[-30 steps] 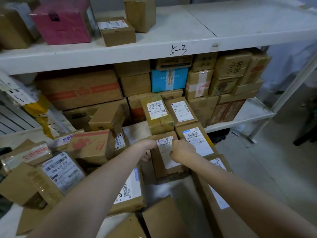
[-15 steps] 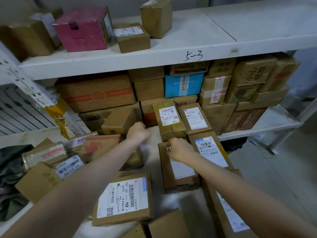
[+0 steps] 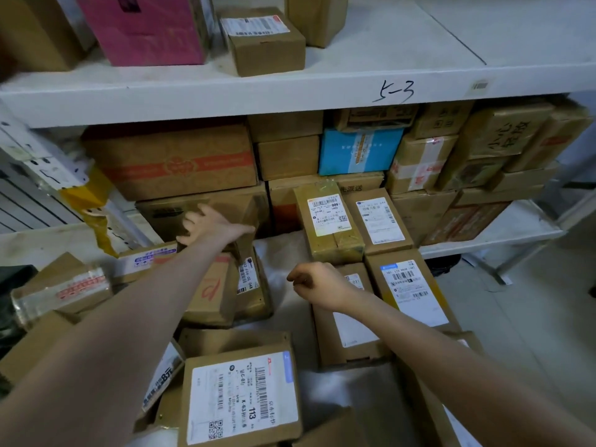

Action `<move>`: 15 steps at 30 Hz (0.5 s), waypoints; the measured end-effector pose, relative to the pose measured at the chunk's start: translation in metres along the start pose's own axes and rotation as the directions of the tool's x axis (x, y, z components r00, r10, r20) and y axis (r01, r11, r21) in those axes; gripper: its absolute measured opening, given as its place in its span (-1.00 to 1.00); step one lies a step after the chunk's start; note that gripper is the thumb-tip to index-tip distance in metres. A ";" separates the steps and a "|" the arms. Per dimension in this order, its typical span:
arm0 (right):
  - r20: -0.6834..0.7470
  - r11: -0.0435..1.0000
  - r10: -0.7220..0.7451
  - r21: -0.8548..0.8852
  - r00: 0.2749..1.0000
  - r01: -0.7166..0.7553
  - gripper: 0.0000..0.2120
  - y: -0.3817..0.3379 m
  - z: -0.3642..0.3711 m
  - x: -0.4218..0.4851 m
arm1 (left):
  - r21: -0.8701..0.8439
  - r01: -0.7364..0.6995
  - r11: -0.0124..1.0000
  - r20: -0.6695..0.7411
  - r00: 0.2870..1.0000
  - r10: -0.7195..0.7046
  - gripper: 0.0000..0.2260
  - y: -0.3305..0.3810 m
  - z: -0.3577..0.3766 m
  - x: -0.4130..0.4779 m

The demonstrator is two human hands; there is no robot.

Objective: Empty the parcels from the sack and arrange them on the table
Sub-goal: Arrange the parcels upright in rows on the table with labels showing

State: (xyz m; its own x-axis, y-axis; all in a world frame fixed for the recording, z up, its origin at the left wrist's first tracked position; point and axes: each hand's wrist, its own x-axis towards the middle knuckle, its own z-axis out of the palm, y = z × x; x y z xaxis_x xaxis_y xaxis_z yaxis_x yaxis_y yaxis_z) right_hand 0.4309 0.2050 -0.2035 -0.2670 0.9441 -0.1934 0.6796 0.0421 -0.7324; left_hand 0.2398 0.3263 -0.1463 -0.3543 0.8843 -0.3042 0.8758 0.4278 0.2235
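Observation:
Several brown cardboard parcels lie on a white sheet (image 3: 280,253) in front of me. My left hand (image 3: 209,222) reaches far forward, fingers spread, and rests on a tilted plain brown box (image 3: 246,211) against the stacked cartons. My right hand (image 3: 317,283) hovers with its fingers curled and nothing in it, over the near end of a labelled parcel (image 3: 353,327). To the right of that parcel lies a parcel with a blue-topped label (image 3: 409,290). Beyond it lie a yellow-taped parcel (image 3: 329,227) and another labelled one (image 3: 378,221). Close to me lies a parcel marked 113 (image 3: 242,393).
A white shelf marked 5-3 (image 3: 393,91) runs across above, carrying a pink box (image 3: 145,27) and small cartons. Stacked cartons, one blue (image 3: 359,151), fill the space under it. More parcels crowd the left, such as a red-marked box (image 3: 211,290). Grey floor (image 3: 532,317) lies to the right.
My left hand has left the labelled parcel, moved forward and left, and spread over the tilted brown box. My right hand has drawn slightly back. The view has shifted closer and left.

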 end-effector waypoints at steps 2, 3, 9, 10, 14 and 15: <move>-0.017 0.999 0.032 0.030 0.999 -0.032 -0.72 0.003 0.002 0.007 | -0.021 0.005 1.000 0.021 1.000 -0.005 0.14 0.002 0.005 0.013; -0.023 0.998 0.045 0.037 0.999 -0.044 -0.72 0.005 0.001 0.010 | -0.038 -0.004 0.999 0.015 1.000 0.005 0.10 0.004 0.007 0.015; -0.074 0.990 0.090 0.117 0.993 -0.080 -0.75 -0.004 0.012 0.034 | -0.184 -0.042 0.982 -0.006 0.999 0.042 -0.11 0.002 0.006 0.020; -0.073 0.986 0.092 0.146 0.993 -0.081 -0.74 -0.009 0.016 0.036 | -0.218 -0.048 0.975 -0.009 0.999 0.048 -0.11 0.001 0.001 0.019; -0.134 0.919 0.173 0.378 0.976 -0.111 -0.64 -0.026 0.020 0.045 | -0.300 -0.104 0.948 -0.063 0.994 0.089 -0.02 -0.003 -0.015 0.004; -0.152 0.879 0.211 0.462 0.966 -0.119 -0.64 -0.030 0.018 0.047 | -0.300 -0.130 0.945 -0.090 0.990 0.107 0.00 -0.005 -0.015 -0.002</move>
State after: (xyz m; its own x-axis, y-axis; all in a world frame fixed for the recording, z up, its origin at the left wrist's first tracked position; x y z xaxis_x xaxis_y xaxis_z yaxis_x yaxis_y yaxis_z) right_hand 0.3856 0.2426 -0.2021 -0.0110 0.9702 -0.2422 0.3138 -0.2267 -0.9220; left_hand 0.2308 0.3257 -0.1327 -0.2862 0.9384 -0.1939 0.7751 0.3457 0.5288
